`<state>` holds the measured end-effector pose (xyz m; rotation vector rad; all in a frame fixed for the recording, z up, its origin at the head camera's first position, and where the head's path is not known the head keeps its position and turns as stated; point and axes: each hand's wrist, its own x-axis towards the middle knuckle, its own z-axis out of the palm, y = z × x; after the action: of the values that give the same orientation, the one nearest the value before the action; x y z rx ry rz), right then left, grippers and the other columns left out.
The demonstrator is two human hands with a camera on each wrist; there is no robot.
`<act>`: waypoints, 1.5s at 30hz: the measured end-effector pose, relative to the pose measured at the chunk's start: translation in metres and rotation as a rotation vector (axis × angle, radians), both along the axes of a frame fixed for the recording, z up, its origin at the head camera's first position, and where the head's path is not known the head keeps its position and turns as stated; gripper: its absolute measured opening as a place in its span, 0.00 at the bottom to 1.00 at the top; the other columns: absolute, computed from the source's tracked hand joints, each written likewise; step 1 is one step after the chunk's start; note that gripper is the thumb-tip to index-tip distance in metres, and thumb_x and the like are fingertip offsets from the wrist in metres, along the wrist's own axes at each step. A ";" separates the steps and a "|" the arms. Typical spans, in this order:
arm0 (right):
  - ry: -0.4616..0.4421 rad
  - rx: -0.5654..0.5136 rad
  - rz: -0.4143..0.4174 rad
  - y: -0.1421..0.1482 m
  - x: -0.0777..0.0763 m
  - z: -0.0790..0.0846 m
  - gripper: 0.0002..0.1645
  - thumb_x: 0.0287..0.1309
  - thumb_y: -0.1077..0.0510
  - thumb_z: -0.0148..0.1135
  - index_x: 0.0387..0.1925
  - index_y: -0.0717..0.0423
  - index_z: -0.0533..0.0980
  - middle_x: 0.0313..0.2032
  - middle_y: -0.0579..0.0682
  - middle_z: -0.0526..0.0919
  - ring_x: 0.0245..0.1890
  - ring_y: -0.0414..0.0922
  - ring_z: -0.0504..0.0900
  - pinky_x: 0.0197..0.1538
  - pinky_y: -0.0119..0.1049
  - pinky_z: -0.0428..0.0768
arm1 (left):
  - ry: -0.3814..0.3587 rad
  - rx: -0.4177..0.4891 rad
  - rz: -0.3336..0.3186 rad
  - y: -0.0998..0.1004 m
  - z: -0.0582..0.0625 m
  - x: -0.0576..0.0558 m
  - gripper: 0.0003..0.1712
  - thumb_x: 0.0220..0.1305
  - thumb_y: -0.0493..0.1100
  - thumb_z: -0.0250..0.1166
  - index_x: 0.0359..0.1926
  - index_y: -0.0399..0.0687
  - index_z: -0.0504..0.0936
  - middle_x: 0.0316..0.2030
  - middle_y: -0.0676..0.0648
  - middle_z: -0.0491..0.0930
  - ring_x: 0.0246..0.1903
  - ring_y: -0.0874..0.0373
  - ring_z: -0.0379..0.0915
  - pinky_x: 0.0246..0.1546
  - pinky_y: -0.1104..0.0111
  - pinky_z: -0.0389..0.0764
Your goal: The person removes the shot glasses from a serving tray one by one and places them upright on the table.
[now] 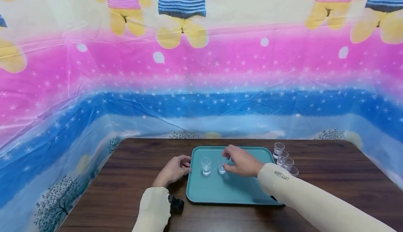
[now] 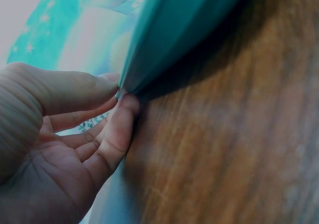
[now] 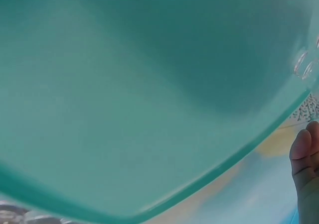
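Observation:
Thumb on top and fingertip beneath, my left hand [image 1: 176, 169] pinches the left rim of a teal tray [image 1: 201, 193]; the left wrist view shows the tray's edge [image 2: 130, 64] between them. Two small clear shot glasses stand on the tray. My right hand [image 1: 243, 160] is around the right glass [image 1: 221, 167], its thumb overlapping that glass. In the right wrist view the visible fingers [image 3: 302, 147] are apart from the nearer glass [image 3: 303, 65]; the thumb is out of frame. The left glass [image 1: 206, 166] stands upright, touched by neither hand.
Several more shot glasses [image 1: 278, 149] form a row along the tray's right side on the dark wooden table [image 1: 126, 176]. Behind rises a patterned cloth backdrop [image 1: 201, 67]. A black device [image 1: 176, 204] sits on the left wrist.

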<state>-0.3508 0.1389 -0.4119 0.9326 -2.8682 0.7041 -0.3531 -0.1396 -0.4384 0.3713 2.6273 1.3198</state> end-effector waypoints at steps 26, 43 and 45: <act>0.056 0.061 -0.051 0.065 0.018 0.017 0.16 0.58 0.52 0.65 0.45 0.52 0.73 0.37 0.43 0.72 0.35 0.43 0.75 0.37 0.37 0.75 | 0.005 -0.016 0.013 0.000 -0.001 0.001 0.23 0.62 0.33 0.62 0.58 0.37 0.73 0.41 0.44 0.76 0.37 0.55 0.73 0.38 0.60 0.75; 0.090 0.082 -0.074 0.128 0.044 0.016 0.14 0.57 0.51 0.65 0.42 0.46 0.72 0.33 0.40 0.70 0.27 0.36 0.70 0.31 0.33 0.72 | 0.001 -0.013 0.010 0.002 -0.001 -0.001 0.23 0.62 0.33 0.62 0.58 0.36 0.73 0.40 0.45 0.76 0.37 0.55 0.73 0.38 0.61 0.76; 0.088 0.080 -0.070 0.134 0.047 0.016 0.13 0.57 0.52 0.65 0.42 0.45 0.72 0.32 0.41 0.71 0.27 0.37 0.70 0.30 0.32 0.71 | 0.001 -0.011 0.012 0.002 -0.001 -0.001 0.23 0.62 0.33 0.62 0.58 0.37 0.73 0.41 0.45 0.76 0.37 0.55 0.73 0.38 0.61 0.76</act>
<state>-0.3037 0.2730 -0.3961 0.8443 -2.8539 0.5324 -0.3539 -0.1374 -0.4393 0.3556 2.6400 1.3087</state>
